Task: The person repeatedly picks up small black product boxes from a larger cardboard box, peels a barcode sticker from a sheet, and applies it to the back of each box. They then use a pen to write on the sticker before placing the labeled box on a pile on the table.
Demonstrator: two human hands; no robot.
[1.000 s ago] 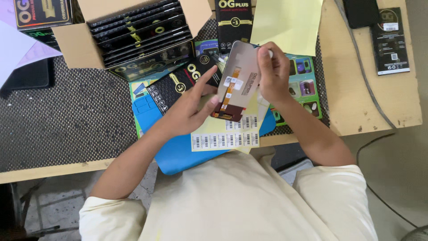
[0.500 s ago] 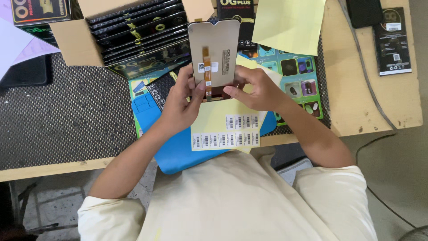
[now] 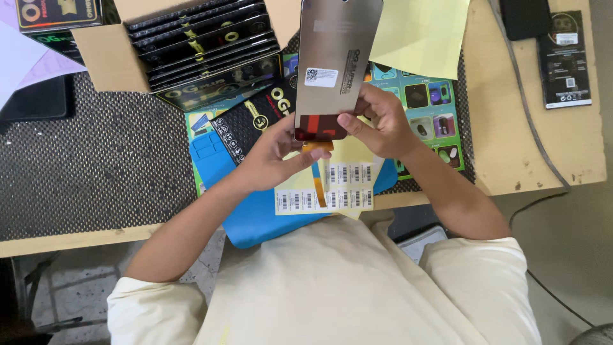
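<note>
Lifted higher now, the metal-backed screen panel (image 3: 337, 61) is pinched at its bottom edge by both hands, left hand (image 3: 271, 156) and right hand (image 3: 380, 121); such a thin grip could crease its orange flex cable (image 3: 317, 146)

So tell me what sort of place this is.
Probably a phone-parts packing or repair bench. Both hands hold a flat display panel with an orange flex cable, a cardboard box holds stacked slim black packages, and a barcode sticker sheet lies on the blue mat.

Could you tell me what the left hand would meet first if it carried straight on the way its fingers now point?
The left hand points up and to the right, its fingertips already at the lower edge of the grey display panel. Going on, it would probably meet the right hand first, though depth is hard to judge.
</note>
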